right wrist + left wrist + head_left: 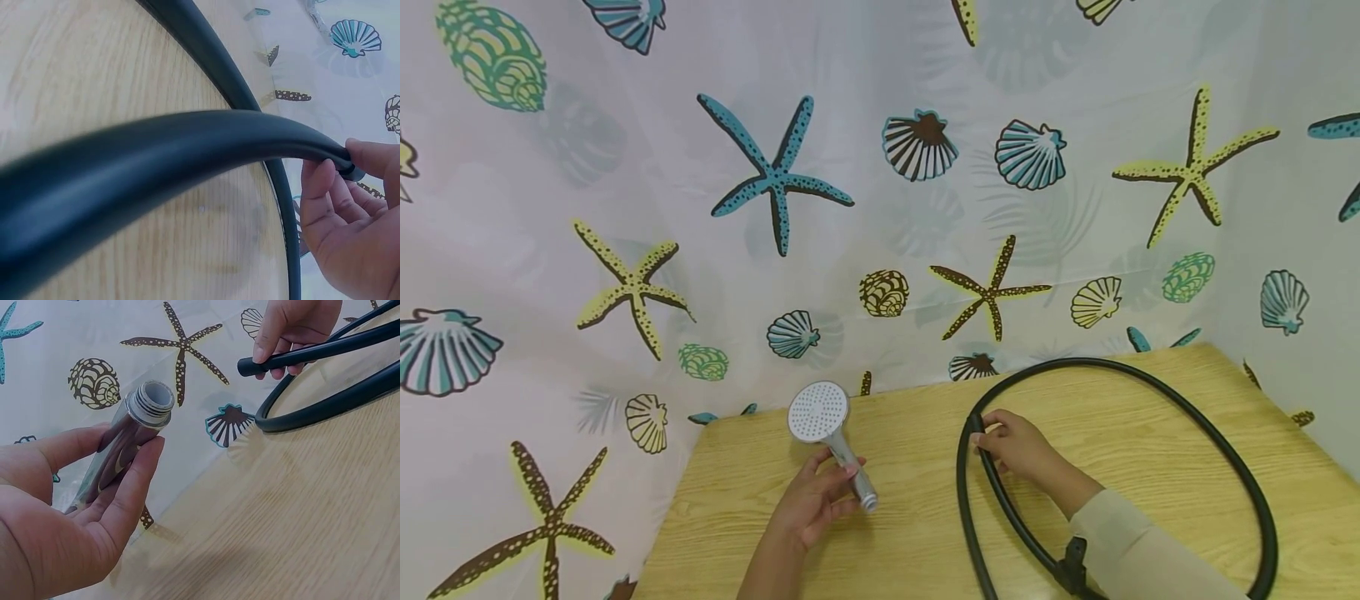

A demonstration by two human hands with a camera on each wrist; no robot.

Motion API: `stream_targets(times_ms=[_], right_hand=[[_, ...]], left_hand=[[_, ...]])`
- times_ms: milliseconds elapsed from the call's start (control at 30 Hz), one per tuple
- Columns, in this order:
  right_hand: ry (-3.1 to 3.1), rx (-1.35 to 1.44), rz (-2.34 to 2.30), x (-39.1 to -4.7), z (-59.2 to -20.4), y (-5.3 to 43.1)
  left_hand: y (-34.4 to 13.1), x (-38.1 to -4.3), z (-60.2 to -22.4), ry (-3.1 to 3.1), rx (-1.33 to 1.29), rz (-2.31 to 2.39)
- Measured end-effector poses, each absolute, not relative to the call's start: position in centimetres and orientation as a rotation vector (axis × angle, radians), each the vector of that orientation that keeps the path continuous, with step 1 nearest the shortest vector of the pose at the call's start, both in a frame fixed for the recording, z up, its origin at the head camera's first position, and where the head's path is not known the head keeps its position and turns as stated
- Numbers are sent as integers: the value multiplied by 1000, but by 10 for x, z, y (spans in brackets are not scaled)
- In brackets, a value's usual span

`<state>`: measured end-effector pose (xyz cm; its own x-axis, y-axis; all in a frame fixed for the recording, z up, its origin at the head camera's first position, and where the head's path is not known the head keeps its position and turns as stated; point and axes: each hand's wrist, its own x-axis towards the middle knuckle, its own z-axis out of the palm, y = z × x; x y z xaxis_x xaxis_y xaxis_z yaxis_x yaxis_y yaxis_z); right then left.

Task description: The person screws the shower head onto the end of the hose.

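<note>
A chrome shower head (818, 412) with a round, dotted spray face is in my left hand (815, 502), whose fingers and thumb grip its handle. The bare threaded end (153, 401) of that handle points up and toward the hose in the left wrist view. My right hand (1021, 452) pinches a black hose (1075, 362) close behind its tip (247, 367), raised over the table. From there the hose curves toward me and loops wide around the right hand. Shower head and hose tip are apart.
Beneath both hands is a wood-grain table (917, 525). A white sheet (842, 50) printed with starfish and shells hangs along its back and sides. A black clip-like piece (1072, 562) sits on the hose beside the right sleeve (1138, 542).
</note>
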<state>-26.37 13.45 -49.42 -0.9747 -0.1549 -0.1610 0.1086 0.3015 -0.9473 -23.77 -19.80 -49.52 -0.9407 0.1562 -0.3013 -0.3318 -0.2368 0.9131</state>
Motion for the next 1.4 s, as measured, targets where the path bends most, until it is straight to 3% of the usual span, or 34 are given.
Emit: stream_targets(times_ms=[1400], right_hand=[[2195,-61,-1919,-260,-490,136]], left_hand=[[-176,-235,-489,1820,-160,2305]])
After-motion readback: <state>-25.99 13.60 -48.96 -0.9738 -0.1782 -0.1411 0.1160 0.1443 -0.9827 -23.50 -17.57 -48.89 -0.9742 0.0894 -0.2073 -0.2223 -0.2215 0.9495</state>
